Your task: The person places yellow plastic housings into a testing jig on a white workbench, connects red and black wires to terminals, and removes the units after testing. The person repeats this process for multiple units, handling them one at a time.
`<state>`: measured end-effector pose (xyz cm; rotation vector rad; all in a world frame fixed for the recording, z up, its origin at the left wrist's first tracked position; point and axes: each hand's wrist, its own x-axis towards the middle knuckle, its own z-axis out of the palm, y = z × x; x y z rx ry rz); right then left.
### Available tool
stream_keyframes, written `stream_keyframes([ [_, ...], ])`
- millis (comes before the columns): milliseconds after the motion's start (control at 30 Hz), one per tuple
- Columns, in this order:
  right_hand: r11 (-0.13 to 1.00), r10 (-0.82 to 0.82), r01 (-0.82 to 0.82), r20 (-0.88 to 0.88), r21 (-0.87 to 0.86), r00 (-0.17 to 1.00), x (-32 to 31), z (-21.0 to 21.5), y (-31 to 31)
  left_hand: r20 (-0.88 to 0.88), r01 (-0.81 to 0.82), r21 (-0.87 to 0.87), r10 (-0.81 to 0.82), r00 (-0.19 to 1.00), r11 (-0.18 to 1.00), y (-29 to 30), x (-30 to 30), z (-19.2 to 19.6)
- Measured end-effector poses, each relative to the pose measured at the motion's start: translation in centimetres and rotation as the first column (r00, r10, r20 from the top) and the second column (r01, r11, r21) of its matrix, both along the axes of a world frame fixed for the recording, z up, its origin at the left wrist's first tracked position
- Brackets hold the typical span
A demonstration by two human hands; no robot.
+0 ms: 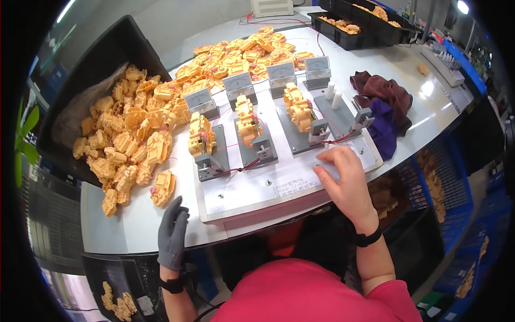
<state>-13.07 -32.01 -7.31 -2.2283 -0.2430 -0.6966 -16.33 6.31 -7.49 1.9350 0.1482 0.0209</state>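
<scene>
My left hand [173,233], in a dark grey glove, hangs at the table's front edge with its fingers stretched out and nothing in them. Just beyond its fingertips lies a single yellow plastic gear housing [162,188]. Bare and half curled, my right hand [347,185] hovers over the front right of a white test board [247,196], thumb and forefinger apart. Three grey stations on the board carry upright yellow housings: left [201,137], middle [247,122] and right [298,108]. The fourth station [335,115] shows two white posts. Dial meters [240,88] stand behind the stations.
A tipped black bin [120,45] spills many yellow housings [126,126] at left; another heap [236,59] lies behind the meters. Brown and purple cloths [382,115] rest right of the board. Black trays [343,37] stand far right; blue crates [442,182] sit below the table.
</scene>
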Motion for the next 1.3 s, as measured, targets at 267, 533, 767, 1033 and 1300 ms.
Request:
stream_keyframes([
  [267,0.995,0.04,-0.05,-0.109,-0.088,0.993,0.2,0.3,-0.6,0.213,0.142,0.175,-0.178,0.961,0.974,-1.6,1.4,-3.7],
  [533,0.993,0.048,-0.073,-0.235,-0.098,0.971,0.8,1.4,-0.2,0.271,0.071,0.123,-0.102,0.957,0.99,-0.9,1.3,-5.7],
  [767,0.979,-0.067,0.05,-0.081,-0.198,0.994,1.6,-0.6,0.6,0.288,0.052,0.119,-0.085,0.954,0.992,-1.0,1.5,-6.1],
  [1033,0.976,-0.096,0.09,-0.02,-0.197,0.995,1.7,-1.1,1.4,0.284,0.039,0.126,-0.074,0.956,0.991,-0.8,1.4,-6.1],
  [1300,0.966,-0.072,0.078,0.036,-0.245,0.997,1.9,-1.1,0.5,0.23,0.04,0.163,-0.078,0.97,0.986,-0.9,1.5,-6.8],
])
